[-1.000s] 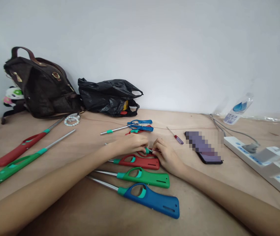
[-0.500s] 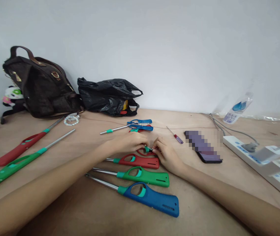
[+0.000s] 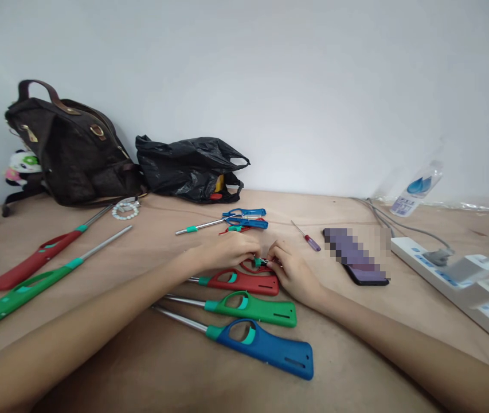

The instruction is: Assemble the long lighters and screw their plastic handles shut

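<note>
My left hand (image 3: 233, 248) and my right hand (image 3: 293, 272) meet over an opened red lighter (image 3: 249, 266), with their fingers closed on it. Between the fingertips show its green trigger (image 3: 257, 261), a small black part and thin pale wire; the fingers cover much of the rest. Just below lie three whole long-necked lighters: a red lighter (image 3: 248, 282), a green lighter (image 3: 265, 310) and a blue lighter (image 3: 278, 349). Beyond my hands is an opened blue lighter (image 3: 246, 222) with its metal tube and wire exposed. Red and green pieces lie partly beneath it.
A small screwdriver (image 3: 312, 242) and a phone (image 3: 356, 258) lie right of my hands, near a power strip (image 3: 420, 272) and a bottle (image 3: 416, 189). At left are another red lighter (image 3: 33, 264), a green lighter (image 3: 24, 292), a bracelet (image 3: 124, 210), a backpack (image 3: 76, 149) and a black plastic bag (image 3: 179, 169).
Both hands stay at the opened red lighter, with only a very slight shift of the fingers and the green trigger. The other things lie as before.
</note>
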A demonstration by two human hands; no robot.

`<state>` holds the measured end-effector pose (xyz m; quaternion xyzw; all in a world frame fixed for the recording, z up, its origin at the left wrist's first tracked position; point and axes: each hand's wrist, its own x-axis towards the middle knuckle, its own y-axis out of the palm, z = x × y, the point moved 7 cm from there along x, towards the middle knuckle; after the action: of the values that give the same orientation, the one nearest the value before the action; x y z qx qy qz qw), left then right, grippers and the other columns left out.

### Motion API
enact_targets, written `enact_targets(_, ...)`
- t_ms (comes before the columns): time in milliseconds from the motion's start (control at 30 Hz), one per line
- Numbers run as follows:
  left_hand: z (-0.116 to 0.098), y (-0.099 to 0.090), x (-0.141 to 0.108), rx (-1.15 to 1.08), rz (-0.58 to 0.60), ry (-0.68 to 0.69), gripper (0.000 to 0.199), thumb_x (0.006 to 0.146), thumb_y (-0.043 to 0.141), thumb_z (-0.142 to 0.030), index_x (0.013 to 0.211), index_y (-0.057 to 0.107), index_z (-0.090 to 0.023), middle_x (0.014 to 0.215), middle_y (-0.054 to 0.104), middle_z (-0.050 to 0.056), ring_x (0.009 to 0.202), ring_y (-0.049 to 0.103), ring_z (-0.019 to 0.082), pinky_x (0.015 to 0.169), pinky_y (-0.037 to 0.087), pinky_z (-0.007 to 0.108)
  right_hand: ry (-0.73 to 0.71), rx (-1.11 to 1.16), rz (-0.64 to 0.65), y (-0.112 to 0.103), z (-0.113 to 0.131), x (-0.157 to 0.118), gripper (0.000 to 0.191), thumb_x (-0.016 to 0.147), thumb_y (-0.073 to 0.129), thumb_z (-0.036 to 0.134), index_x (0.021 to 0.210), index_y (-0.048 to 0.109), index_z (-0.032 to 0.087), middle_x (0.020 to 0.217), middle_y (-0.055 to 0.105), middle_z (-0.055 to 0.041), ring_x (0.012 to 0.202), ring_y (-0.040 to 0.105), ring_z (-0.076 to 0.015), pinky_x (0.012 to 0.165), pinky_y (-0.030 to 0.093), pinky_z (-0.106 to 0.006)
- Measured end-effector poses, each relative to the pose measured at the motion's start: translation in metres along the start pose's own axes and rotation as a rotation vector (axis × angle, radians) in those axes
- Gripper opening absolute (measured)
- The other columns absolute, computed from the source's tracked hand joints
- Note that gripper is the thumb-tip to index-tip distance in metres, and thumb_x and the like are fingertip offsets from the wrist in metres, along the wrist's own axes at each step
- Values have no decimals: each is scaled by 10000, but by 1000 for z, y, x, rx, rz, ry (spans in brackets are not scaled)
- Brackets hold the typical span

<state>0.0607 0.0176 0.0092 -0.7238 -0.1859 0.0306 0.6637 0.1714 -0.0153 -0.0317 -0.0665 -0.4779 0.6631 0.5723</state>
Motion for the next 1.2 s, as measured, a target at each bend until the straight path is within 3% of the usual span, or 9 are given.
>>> enact_targets(300,-1,11,-1,145,-108,110,248,861,464,-29,768,649,-165,745,657,14,701,560,160,600,337,267,-16,-30,-12,-2,3,-1,160,836,489,64,784,460,212,860,538,-54,829,515,-215,714,449,-340)
enact_targets(567,-12,24,-5,323,-107,156,215,832,469,-1,780,620,-145,756,651,46,678,567,177,617,390,274,37,94,-14,-4,-5,-1,180,821,527,72,728,463,212,831,542,-33,805,519,-191,703,443,-325)
enact_targets(800,-19,33,-5,442,-147,169,226,917,463,-63,750,592,-142,680,624,39,624,564,171,612,404,281,68,171,14,-1,-13,0,214,822,559,75,682,460,205,829,546,-25,808,528,-185,728,449,-334)
enact_targets(900,-21,32,-5,472,-201,223,273,931,431,-56,716,575,-142,655,613,38,595,560,170,597,404,288,-17,106,27,-4,-4,-1,202,855,550,96,697,480,201,856,556,-44,838,526,-197,739,465,-350)
enact_targets(1033,-22,32,-6,474,-235,239,300,936,406,-50,698,562,-146,651,611,45,586,563,178,608,419,300,-262,-203,95,-8,23,-2,196,923,454,129,780,576,183,903,573,-100,866,505,-237,754,474,-410)
enact_targets(1200,-21,26,-9,366,-154,100,215,870,453,-25,763,596,-144,712,648,52,662,596,191,627,417,295,-453,-420,243,-6,38,-5,265,912,407,93,803,639,157,915,587,-135,880,498,-265,733,482,-424)
